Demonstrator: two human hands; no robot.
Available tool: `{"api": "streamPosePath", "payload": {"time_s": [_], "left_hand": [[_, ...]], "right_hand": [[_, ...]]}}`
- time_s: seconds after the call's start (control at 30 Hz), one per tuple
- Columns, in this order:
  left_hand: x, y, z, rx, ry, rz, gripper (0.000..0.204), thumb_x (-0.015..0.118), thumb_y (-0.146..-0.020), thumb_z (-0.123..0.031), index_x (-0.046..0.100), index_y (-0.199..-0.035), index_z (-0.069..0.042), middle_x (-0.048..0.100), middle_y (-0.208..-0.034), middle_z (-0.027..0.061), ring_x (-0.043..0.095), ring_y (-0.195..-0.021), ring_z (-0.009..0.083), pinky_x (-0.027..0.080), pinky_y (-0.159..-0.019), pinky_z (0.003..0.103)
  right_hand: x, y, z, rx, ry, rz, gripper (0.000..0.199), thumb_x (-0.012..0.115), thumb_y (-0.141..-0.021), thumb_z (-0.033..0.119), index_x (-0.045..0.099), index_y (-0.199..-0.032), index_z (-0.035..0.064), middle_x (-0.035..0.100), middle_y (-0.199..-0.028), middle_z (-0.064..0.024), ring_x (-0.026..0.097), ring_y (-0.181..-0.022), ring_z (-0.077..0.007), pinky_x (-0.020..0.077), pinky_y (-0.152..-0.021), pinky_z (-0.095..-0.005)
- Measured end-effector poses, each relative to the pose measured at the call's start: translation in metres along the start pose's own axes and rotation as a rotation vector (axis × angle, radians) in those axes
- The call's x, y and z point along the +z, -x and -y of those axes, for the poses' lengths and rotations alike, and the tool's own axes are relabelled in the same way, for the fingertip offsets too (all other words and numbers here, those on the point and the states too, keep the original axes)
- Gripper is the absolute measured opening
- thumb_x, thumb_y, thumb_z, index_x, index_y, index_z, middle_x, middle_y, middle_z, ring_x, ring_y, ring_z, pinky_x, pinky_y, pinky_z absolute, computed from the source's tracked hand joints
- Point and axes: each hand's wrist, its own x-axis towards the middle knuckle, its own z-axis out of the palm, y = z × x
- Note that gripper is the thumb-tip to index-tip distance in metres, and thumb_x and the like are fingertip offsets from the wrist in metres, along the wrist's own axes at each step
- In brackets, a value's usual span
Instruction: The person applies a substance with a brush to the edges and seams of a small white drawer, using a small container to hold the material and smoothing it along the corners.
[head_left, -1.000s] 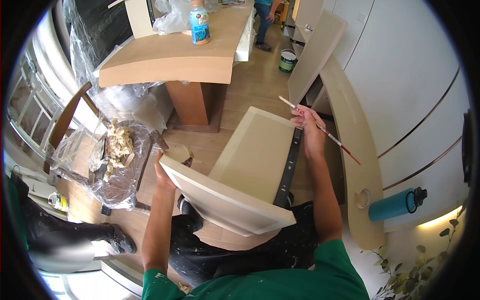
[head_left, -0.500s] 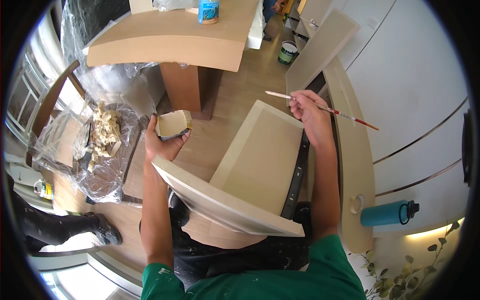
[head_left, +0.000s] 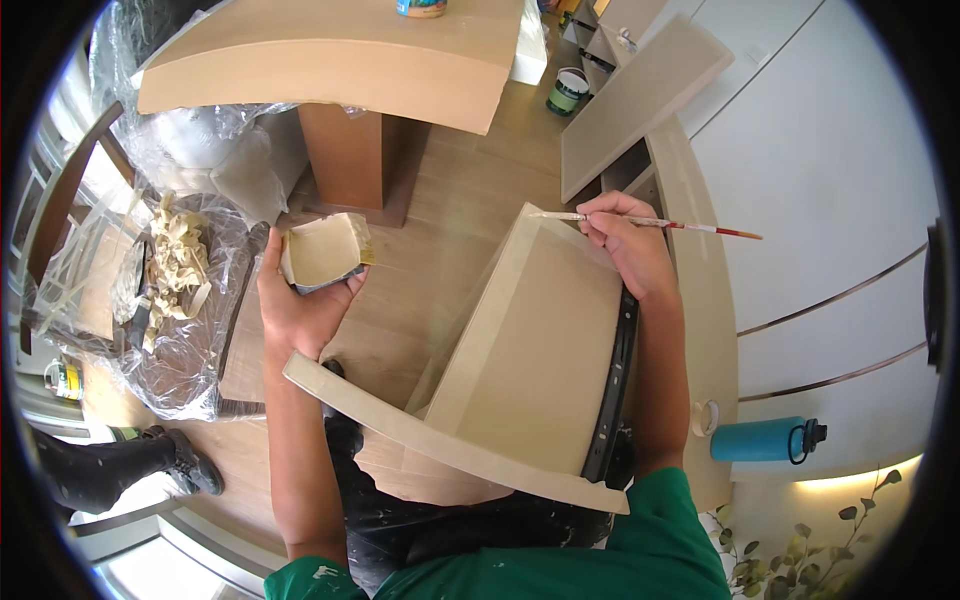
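A beige drawer (head_left: pixel 545 330) rests across my lap, its front panel (head_left: pixel 450 435) nearest to me and a black metal slide (head_left: pixel 610 390) along its right side. My right hand (head_left: pixel 638 255) pinches a thin paintbrush (head_left: pixel 700 229) with a red and white handle. The brush tip lies at the drawer's far left corner; whether it touches is hard to tell. To the left of the drawer, my left hand (head_left: pixel 300 312) holds a small cut-down carton (head_left: pixel 325 252), open at the top and coated beige inside.
Plastic film and crumpled tape (head_left: pixel 180 250) cover a chair at left. Beyond stands a cardboard-topped table (head_left: pixel 330 70). A paint bucket (head_left: pixel 568 92) is on the floor. At right, a blue bottle (head_left: pixel 760 440) and tape roll (head_left: pixel 706 417) lie on a ledge. Someone's shoe (head_left: pixel 192 462) shows lower left.
The brush has come down to the drawer's far corner and is held more level. My left hand and the carton have shifted left, away from the drawer. The drawer appears turned slightly.
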Motion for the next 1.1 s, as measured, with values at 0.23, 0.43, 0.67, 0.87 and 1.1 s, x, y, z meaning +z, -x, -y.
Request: {"api": "streamPosePath", "payload": {"time_s": [0.23, 0.43, 0.67, 0.87, 1.1], "left_hand": [[-0.001, 0.001, -0.002, 0.019, -0.028, -0.030, 0.048, 0.049, -0.108, -0.046, 0.056, -0.133, -0.005, 0.060, -0.135, 0.0163, 0.055, -0.126, 0.0335, 0.046, -0.106, 0.053], [-0.011, -0.006, -0.006, 0.003, -0.076, 0.026, 0.048, 0.049, -0.109, -0.046, 0.057, -0.134, -0.006, 0.061, -0.135, 0.0153, 0.056, -0.127, 0.0334, 0.045, -0.107, 0.054], [-0.006, -0.002, -0.005, 0.020, -0.078, -0.018, 0.047, 0.048, -0.109, -0.045, 0.057, -0.134, -0.006, 0.061, -0.135, 0.0144, 0.056, -0.127, 0.0326, 0.045, -0.107, 0.053], [-0.005, -0.003, -0.004, 0.014, -0.077, -0.012, 0.047, 0.048, -0.109, -0.045, 0.057, -0.134, -0.007, 0.061, -0.135, 0.0141, 0.056, -0.128, 0.0322, 0.045, -0.107, 0.053], [-0.005, -0.002, -0.004, 0.017, -0.071, -0.019, 0.046, 0.048, -0.109, -0.045, 0.058, -0.135, -0.009, 0.061, -0.136, 0.0132, 0.056, -0.127, 0.0317, 0.046, -0.106, 0.054]], "right_hand": [[0.009, 0.000, -0.001, 0.029, 0.084, -0.020, 0.015, 0.072, -0.090, 0.003, 0.076, -0.104, -0.0029, 0.074, -0.093, -0.0064, 0.064, -0.085, -0.0081, 0.0466, -0.072, -0.0226], [0.006, 0.001, 0.001, 0.022, 0.141, -0.002, 0.018, 0.072, -0.089, 0.008, 0.078, -0.103, -0.0022, 0.075, -0.093, -0.0069, 0.063, -0.084, -0.0075, 0.0455, -0.072, -0.0231], [0.016, -0.002, 0.006, 0.081, 0.272, -0.043, 0.018, 0.068, -0.093, 0.006, 0.076, -0.107, -0.0030, 0.074, -0.094, -0.0068, 0.058, -0.079, -0.0085, 0.0472, -0.074, -0.0236], [0.020, -0.001, 0.007, 0.075, 0.307, -0.131, 0.019, 0.069, -0.094, 0.008, 0.077, -0.108, -0.0026, 0.075, -0.093, -0.0069, 0.061, -0.081, -0.0075, 0.0471, -0.072, -0.0230], [0.021, -0.002, 0.008, 0.084, 0.324, -0.130, 0.019, 0.069, -0.094, 0.008, 0.077, -0.107, -0.0032, 0.075, -0.091, -0.0071, 0.056, -0.074, -0.0072, 0.0469, -0.070, -0.0223]]}}
